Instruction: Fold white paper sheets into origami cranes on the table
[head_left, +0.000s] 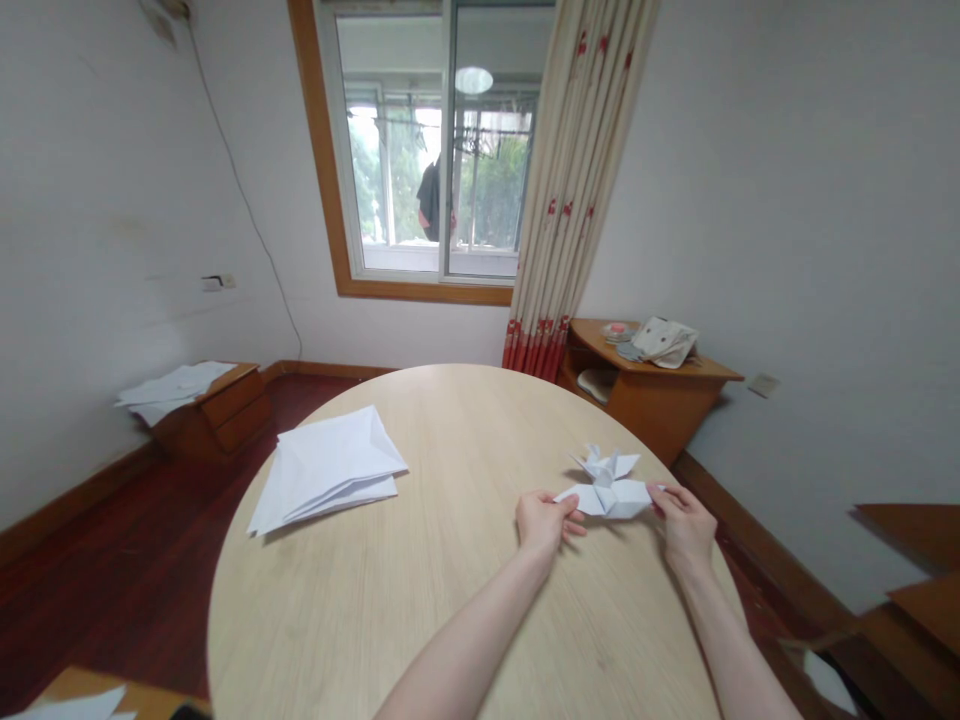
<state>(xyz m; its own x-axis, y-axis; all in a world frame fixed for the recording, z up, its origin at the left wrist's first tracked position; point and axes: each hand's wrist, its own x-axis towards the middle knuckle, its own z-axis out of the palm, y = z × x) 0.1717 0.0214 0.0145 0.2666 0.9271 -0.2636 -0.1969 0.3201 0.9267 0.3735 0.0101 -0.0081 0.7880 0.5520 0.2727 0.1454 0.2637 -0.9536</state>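
Between my two hands is a white folded paper crane [613,499], its wings stretched out to either side. My left hand [546,520] pinches the tip of the left wing between thumb and finger. The right wing's tip is gripped by my right hand [684,522]. Just behind it, more white folded paper [600,465] with pointed tips shows; it looks like another crane, and I cannot tell whether the two touch. Both hands are over the right part of the round wooden table [450,600].
A stack of white paper sheets [337,460] lies at the table's left. Beyond the table, a wooden desk [660,385] with small items stands at the right, below the curtain [577,180]. A low cabinet [232,410] with papers on top is at the left wall.
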